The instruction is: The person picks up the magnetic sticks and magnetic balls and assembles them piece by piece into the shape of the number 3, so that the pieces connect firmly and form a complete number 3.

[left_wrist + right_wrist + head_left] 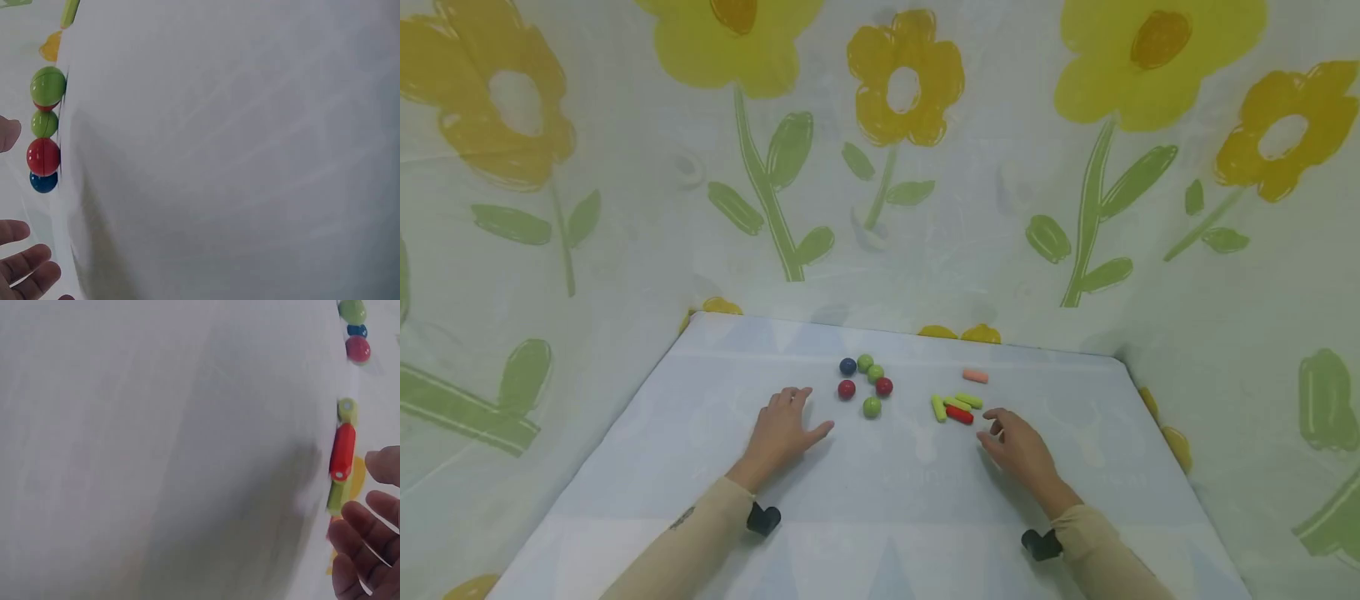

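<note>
Here, over the pale table [895, 492], left hand [781, 427] with fingers spread, thumb well out, grasping nothing. Just beyond its thumb, slightly left of the table's middle toward the far edge, a loose cluster: blue ball [847, 366] nearest the far left corner, two green balls [876, 373] side by side, two red balls [884, 387], and a third green one nearest the near edge. Toward the right edge, right hand [1021, 446] with fingers loosely bent, thumb apart, likewise holding nothing, just beside red cylinder [959, 414]. Around its left and far sides, three yellow-green cylinders [968, 401] close together; orange cylinder [976, 376] apart, closer to the far edge. Beyond that edge, white curtain [977, 250] with painted flowers [868, 92].
</note>
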The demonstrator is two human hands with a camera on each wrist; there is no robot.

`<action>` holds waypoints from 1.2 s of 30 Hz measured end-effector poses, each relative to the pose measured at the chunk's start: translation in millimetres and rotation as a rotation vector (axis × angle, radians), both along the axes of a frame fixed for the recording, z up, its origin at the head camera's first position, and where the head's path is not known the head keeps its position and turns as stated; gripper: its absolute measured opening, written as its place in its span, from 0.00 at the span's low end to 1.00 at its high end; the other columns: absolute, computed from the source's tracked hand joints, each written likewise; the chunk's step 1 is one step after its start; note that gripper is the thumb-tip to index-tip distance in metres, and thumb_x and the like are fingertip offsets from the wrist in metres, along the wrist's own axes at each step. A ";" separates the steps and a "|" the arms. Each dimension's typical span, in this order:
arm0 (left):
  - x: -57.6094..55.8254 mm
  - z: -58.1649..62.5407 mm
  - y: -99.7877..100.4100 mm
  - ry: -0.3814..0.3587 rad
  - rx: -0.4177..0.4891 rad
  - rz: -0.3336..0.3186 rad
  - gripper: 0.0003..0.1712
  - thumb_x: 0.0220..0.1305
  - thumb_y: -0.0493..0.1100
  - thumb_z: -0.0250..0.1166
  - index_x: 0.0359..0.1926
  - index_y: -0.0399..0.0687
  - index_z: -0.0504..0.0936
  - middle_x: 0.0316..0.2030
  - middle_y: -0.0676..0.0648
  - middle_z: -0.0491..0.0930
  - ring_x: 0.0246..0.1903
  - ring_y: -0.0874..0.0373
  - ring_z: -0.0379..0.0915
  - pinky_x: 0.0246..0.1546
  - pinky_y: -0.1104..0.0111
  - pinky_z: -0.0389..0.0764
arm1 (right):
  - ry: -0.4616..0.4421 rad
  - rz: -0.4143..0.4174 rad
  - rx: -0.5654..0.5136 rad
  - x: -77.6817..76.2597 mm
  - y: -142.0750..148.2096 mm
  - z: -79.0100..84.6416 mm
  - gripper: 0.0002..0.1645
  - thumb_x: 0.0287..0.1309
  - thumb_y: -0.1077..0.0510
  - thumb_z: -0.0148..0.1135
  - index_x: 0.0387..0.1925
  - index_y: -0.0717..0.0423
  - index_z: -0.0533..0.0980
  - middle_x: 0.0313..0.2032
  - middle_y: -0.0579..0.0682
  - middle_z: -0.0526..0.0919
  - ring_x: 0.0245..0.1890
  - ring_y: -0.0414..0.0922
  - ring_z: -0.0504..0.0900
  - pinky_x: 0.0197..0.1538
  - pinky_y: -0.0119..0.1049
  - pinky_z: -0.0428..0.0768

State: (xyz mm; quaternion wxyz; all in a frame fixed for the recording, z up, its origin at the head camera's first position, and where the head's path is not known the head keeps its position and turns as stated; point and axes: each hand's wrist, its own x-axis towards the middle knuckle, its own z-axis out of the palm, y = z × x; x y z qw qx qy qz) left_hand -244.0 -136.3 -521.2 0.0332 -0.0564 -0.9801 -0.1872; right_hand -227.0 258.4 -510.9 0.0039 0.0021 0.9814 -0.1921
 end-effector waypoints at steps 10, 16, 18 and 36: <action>8.7 -7.1 5.8 0.051 0.039 -0.034 0.45 0.56 0.67 0.66 0.64 0.41 0.70 0.58 0.38 0.75 0.57 0.43 0.71 0.58 0.47 0.72 | 0.003 0.001 -0.098 -0.8 -21.7 -5.3 0.23 0.57 0.52 0.68 0.51 0.55 0.75 0.35 0.48 0.80 0.33 0.42 0.75 0.33 0.33 0.76; 12.1 -9.1 12.4 0.037 0.031 -0.041 0.43 0.55 0.67 0.66 0.63 0.43 0.72 0.56 0.40 0.76 0.55 0.44 0.72 0.57 0.48 0.74 | 0.014 -0.007 -0.126 -4.4 -34.0 -8.7 0.20 0.58 0.52 0.68 0.49 0.53 0.74 0.34 0.47 0.80 0.33 0.42 0.74 0.35 0.32 0.75; 13.2 -9.9 14.1 0.033 0.027 -0.041 0.44 0.55 0.67 0.66 0.63 0.44 0.72 0.56 0.40 0.76 0.55 0.45 0.72 0.57 0.49 0.74 | 0.018 -0.006 -0.135 -6.2 -37.2 -10.3 0.19 0.58 0.52 0.68 0.49 0.53 0.75 0.34 0.47 0.80 0.32 0.42 0.74 0.36 0.32 0.75; 21.9 -15.7 26.2 0.092 0.048 -0.099 0.43 0.53 0.68 0.68 0.61 0.45 0.74 0.54 0.43 0.78 0.54 0.46 0.74 0.55 0.50 0.75 | 0.111 -0.077 -0.107 -22.0 -62.5 -17.5 0.18 0.54 0.50 0.70 0.44 0.52 0.78 0.36 0.47 0.84 0.35 0.43 0.78 0.41 0.41 0.78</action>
